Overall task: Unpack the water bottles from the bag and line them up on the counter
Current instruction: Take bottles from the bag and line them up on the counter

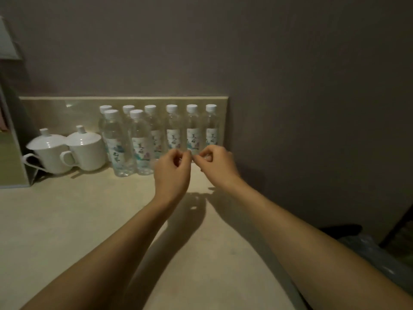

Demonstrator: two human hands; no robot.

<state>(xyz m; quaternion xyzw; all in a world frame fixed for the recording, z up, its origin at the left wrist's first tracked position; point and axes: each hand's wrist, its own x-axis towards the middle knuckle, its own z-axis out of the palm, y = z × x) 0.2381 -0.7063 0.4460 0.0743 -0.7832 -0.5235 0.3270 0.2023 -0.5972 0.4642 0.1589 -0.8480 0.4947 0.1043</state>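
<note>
The hands (192, 162) cover the lower parts of three bottles (193, 130); whether the curled fingers pinch anything is unclear. A bluish bag (380, 260) is cut off at the right edge.

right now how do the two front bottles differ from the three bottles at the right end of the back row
The two front bottles stand forward of the row, near the lidded cups; the three right-end bottles stand against the backsplash. The front pair shows down to the base; the right three are partly hidden behind the left hand and right hand. All are clear, upright, white-capped and labelled.
</note>
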